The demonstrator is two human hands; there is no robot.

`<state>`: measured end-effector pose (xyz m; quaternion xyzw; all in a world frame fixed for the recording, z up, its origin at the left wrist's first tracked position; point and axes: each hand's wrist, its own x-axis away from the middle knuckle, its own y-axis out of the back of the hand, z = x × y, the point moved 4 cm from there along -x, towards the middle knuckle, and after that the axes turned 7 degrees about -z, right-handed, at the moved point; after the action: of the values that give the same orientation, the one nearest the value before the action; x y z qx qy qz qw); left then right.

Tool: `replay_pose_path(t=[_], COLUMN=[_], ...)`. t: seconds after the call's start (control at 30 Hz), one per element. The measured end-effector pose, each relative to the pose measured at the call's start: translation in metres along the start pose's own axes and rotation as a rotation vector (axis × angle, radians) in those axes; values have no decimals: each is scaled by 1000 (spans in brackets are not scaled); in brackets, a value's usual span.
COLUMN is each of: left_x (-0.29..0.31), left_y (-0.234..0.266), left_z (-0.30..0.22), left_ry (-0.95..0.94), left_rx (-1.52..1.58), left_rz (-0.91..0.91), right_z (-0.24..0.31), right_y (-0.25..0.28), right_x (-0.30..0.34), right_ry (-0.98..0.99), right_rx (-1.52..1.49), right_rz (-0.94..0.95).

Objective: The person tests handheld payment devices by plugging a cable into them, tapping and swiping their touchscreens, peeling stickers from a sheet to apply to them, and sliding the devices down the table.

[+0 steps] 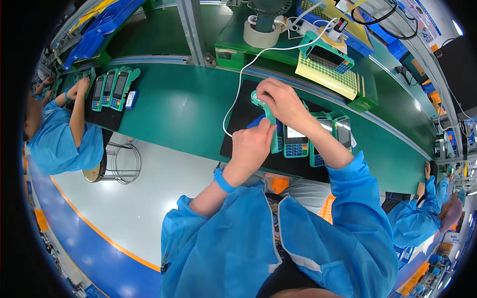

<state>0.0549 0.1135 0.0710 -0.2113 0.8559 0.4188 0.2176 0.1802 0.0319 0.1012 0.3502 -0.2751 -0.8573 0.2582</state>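
A green-cased payment terminal (272, 115) is tipped up on its edge over the black mat (237, 111). My left hand (250, 148) is closed around its near part, thumb lying along the case. At its far, rounded end my right hand (282, 101) has its fingers bent and pinched together; whatever small thing they grip is hidden. A bit of white shows beside those fingertips. Just right of the held terminal lies another payment terminal (296, 147) with a lit screen. Two more terminals, one (318, 158) partly behind my right forearm and one (343, 130) beyond it, lie farther right.
A white cable (242, 79) loops past the mat's left side. Behind stand a tape roll (261, 35), a yellow sheet (325, 79) and a terminal (325, 55) on a green shelf. Co-workers sit left (69, 134) and right (417, 218). Several terminals (119, 89) lie by the left one.
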Motion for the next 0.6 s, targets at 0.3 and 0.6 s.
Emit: replay_pose_path(t=[0.3,0.6], left_x=[-1,-1], left_y=[-6,-6], left_z=[-9,-3], left_ry=[-10,32], left_rx=[-23,11], left_rz=[12,26], right_z=[4,10], right_y=[4,-5], right_x=[1,5], right_ry=[26,170], right_rx=[114,360], right_rz=[-20,-44])
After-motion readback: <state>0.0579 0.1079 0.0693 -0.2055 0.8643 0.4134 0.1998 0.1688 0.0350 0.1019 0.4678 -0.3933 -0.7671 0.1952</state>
